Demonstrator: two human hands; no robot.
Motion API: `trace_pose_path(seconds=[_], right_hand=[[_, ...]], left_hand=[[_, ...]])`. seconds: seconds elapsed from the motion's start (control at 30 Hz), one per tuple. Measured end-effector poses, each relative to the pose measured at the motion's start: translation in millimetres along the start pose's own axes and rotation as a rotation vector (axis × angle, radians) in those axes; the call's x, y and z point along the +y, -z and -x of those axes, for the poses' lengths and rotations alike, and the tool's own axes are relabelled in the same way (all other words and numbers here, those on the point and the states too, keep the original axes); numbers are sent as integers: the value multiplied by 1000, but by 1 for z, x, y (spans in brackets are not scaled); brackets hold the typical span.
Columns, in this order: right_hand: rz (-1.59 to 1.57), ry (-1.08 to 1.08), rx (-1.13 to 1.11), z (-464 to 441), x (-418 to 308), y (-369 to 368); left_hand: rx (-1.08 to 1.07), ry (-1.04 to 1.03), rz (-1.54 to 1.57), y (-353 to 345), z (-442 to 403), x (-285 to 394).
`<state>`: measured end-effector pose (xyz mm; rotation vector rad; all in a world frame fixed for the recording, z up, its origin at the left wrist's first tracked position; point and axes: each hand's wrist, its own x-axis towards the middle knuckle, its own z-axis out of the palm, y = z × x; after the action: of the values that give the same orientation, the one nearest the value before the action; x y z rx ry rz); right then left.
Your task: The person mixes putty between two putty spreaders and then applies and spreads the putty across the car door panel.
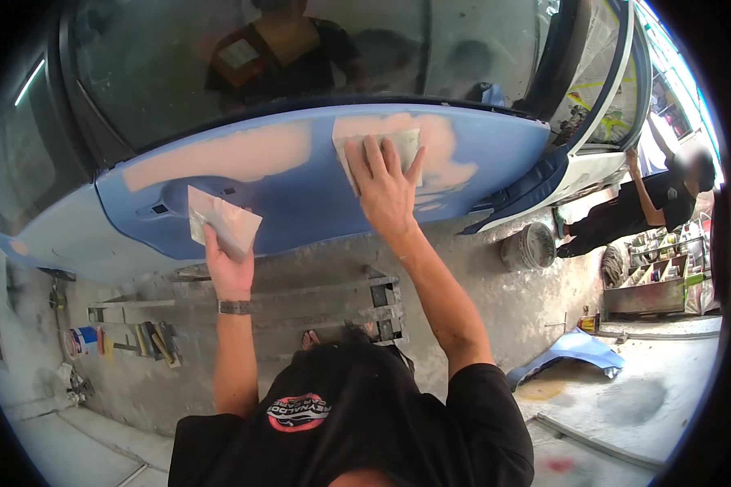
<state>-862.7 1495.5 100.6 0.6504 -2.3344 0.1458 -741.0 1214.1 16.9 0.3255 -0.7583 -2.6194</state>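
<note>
A blue car door (300, 199) with pinkish filler patches (244, 154) spans the view below a dark window. My right hand (388, 183) presses a pale, thin sheet (406, 142) flat against the door, over the right-hand patch, its fingers slightly apart on top. Lower left, my left hand (231, 264) grips a folded pale sheet (223, 219) by its lower edge, in front of the door near the handle recess (175, 197). Whether the sheets are backed by a block cannot be made out.
Another person (666, 195) stands at the right by an open car door. A bucket (536, 246), a loose blue panel (573, 355) and a metal rack (654, 280) are on the right. Below the door stands a low metal frame (325, 300); tools (158, 342) lie lower left.
</note>
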Motion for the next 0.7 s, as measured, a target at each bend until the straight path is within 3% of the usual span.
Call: trace_pose_path(seconds=[0.23,0.43,0.7], right_hand=[[-31,8,-43,61,-10,-25],[-95,-4,69,3,-5,10],[-86,26,122,-24,-2,4]], left_hand=[[-5,6,33,0,-2,2],[-24,-9,18,5,-4,1],[-5,-1,117,0,-1,4]])
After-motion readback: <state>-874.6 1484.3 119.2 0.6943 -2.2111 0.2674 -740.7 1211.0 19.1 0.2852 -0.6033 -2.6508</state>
